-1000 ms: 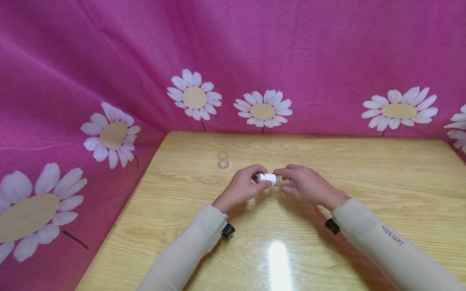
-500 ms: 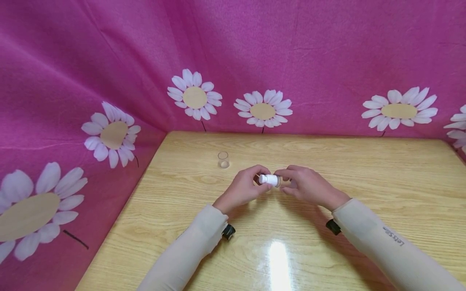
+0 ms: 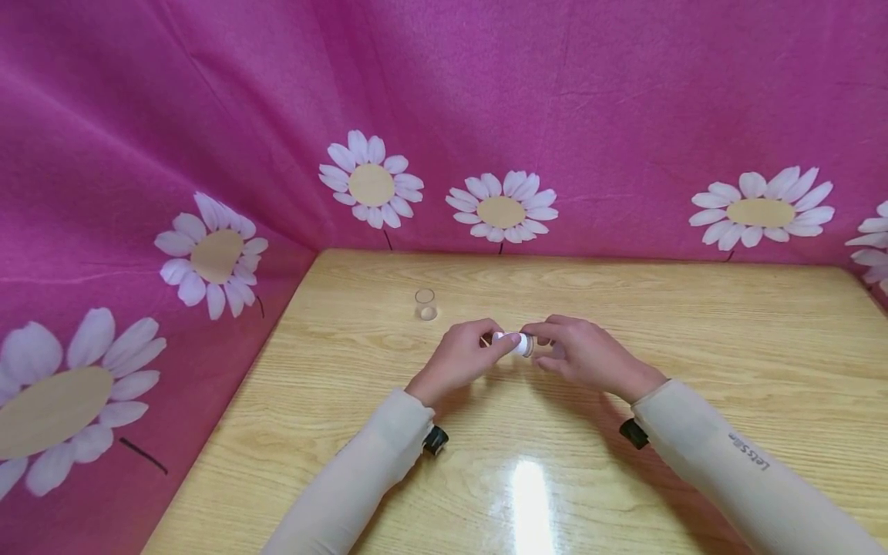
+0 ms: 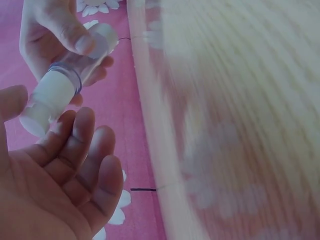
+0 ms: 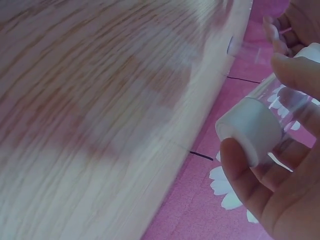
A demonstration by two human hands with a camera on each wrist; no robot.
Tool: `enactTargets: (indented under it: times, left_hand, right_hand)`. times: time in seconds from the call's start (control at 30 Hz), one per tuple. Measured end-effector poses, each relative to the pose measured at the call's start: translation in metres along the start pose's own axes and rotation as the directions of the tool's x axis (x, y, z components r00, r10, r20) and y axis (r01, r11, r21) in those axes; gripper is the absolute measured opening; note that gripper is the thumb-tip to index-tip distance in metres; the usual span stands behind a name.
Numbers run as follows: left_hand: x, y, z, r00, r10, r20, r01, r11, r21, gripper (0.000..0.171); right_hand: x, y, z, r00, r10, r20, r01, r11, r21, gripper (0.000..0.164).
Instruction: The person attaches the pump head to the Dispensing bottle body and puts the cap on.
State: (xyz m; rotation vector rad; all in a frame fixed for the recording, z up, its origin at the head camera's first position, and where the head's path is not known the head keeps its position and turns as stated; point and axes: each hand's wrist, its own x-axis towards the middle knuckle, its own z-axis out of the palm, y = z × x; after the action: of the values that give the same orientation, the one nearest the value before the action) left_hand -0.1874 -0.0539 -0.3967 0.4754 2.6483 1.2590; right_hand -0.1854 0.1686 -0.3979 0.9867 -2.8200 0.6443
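Observation:
A small clear bottle with a white stepped top and a white base lies nearly sideways between both hands, above the table. My left hand is at its white top, thumb and index finger on either side and the other fingers loosely curled. Seen from the head, the thumb covers part of that top. My right hand holds the clear body, thumb on one side and fingers around the other. In the right wrist view the white base shows between thumb and fingers.
A small clear cup stands on the wooden table, behind and left of the hands. A pink cloth with white flowers hangs along the back and left sides. Light reflects off the table near its front.
My left thumb has moved up over the bottle's white top, hiding more of it. The right hand stays almost still on the bottle, and the clear cup has not moved.

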Motion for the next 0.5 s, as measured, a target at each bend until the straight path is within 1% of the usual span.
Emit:
enactTargets:
  times: [0.2, 0.5]
  left_hand:
    - [0.0000, 0.0002, 0.0003, 1.000, 0.010, 0.010, -0.010, 1.000, 0.011, 0.031]
    - [0.0006, -0.0012, 0.0017, 1.000, 0.012, 0.020, -0.012, 1.000, -0.006, 0.029]
  right_hand:
    - [0.0007, -0.0001, -0.0005, 1.000, -0.008, -0.002, 0.008, 1.000, -0.011, 0.041]
    - [0.0005, -0.0002, -0.0013, 1.000, 0.003, 0.011, -0.002, 1.000, -0.020, 0.042]
